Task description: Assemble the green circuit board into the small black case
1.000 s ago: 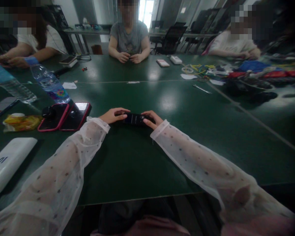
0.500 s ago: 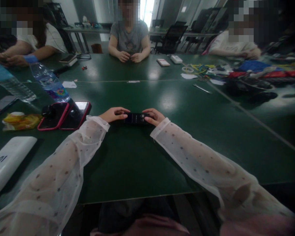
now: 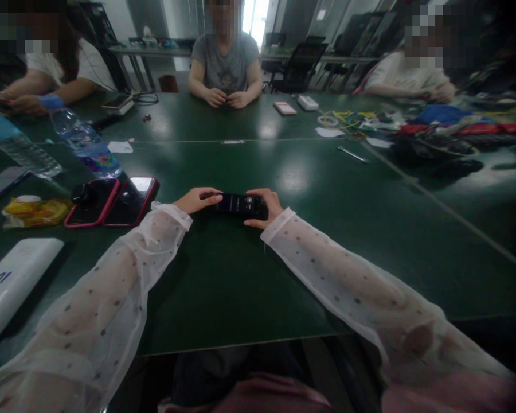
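A black phone (image 3: 236,203), held sideways with its screen lit by small white marks, is between my two hands at the middle of the table. My left hand (image 3: 196,199) grips its left end, thumb on top and the other fingers behind it. Around the right end, my right hand (image 3: 268,207) is closed, with the thumb along the near edge and the fingers at the far edge. The writing on the screen is too small to read. Sheer white dotted sleeves cover both forearms.
Left of my hands lie two pink-edged phones (image 3: 131,202), a yellow packet (image 3: 36,212) and a white power bank (image 3: 21,281). Two water bottles (image 3: 86,146) stand behind them. A wrench (image 3: 353,155) and tangled cables (image 3: 352,121) are to the right. Several people sit around the table.
My right thumb has come off the phone's face and gone down to its near edge. More of the screen shows. My left hand keeps its hold.
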A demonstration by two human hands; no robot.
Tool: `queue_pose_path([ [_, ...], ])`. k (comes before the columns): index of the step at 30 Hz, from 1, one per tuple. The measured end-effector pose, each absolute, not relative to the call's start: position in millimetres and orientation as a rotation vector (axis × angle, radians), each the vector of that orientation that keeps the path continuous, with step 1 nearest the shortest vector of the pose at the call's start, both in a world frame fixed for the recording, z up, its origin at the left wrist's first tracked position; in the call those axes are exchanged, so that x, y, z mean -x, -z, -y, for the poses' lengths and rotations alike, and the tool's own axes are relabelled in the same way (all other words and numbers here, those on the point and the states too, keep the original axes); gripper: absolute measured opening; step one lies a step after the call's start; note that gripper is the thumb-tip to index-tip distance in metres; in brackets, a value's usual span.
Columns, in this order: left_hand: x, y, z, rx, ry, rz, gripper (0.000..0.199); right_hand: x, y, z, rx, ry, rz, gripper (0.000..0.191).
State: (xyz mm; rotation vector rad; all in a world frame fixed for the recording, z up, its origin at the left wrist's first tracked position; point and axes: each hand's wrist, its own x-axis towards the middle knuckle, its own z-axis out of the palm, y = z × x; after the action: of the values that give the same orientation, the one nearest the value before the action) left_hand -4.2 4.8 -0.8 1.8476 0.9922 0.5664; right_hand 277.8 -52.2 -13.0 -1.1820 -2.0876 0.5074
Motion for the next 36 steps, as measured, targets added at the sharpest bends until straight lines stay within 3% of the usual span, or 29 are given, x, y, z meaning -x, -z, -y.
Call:
queue_pose_path([
  [4,5.3,2.4,-6.1,-1.894,-0.566,-1.024,0.065,-277.9,14.9,48.0,1.201,-0.413,2.118,0.055],
  [19,5.7,-0.5,-3.7,-1.945,-0.631,-1.002,0.092,-280.1,28.1,36.2,1.307,-0.538,2.021,0.059],
  [31,10.5,10.5,-9.2,-1.915,-0.668,-0.811,0.072,-280.2,29.5,36.6,1.094,-0.542,1.685,0.055],
  [36,8.2,2.8,-3.8,-1.946,-0.619,-0.857,0.073,-296.5,39.2,19.7,1.252,-0.398,1.520,0.060],
])
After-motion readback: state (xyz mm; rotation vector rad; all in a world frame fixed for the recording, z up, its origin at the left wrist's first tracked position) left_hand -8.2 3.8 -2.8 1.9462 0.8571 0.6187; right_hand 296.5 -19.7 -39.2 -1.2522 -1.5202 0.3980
